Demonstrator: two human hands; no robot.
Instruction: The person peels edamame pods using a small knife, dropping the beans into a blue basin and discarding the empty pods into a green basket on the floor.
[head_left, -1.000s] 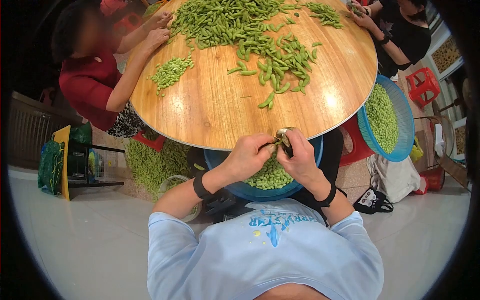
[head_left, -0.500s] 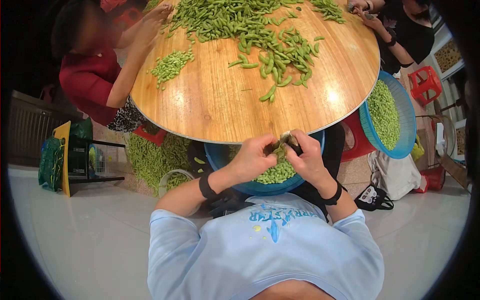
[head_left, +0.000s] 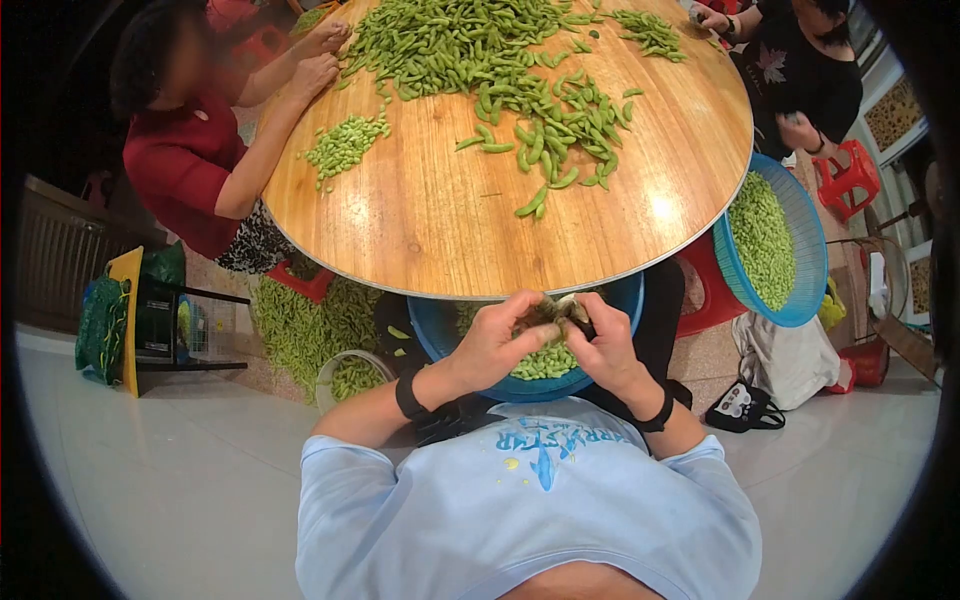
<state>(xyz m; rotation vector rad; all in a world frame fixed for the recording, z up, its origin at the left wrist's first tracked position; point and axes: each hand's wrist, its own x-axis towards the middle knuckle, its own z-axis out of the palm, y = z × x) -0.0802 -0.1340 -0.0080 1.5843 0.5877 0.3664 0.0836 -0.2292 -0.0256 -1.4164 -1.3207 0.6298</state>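
Observation:
My left hand [head_left: 500, 340] and my right hand [head_left: 603, 345] meet just beyond the near edge of the round wooden table [head_left: 420, 220]. Fingers of both are closed together around something small, blurred and mostly hidden. Right below them is a blue basin [head_left: 430, 325] with shelled green beans [head_left: 545, 362] inside. A large heap of green pods [head_left: 450, 45] covers the table's far part, and looser pods [head_left: 560, 130] trail from it towards me.
Shelled beans [head_left: 345, 145] lie at the table's left. A person in red [head_left: 190, 160] sits left, a person in black [head_left: 800, 70] at the right. A blue basket [head_left: 810, 235] of beans stands right; pods [head_left: 310, 330] cover the floor at left.
My hands have shifted slightly down in the view, still together. The right-hand person's one hand has moved off the table to the basket side. The left person's head and hands have shifted a little.

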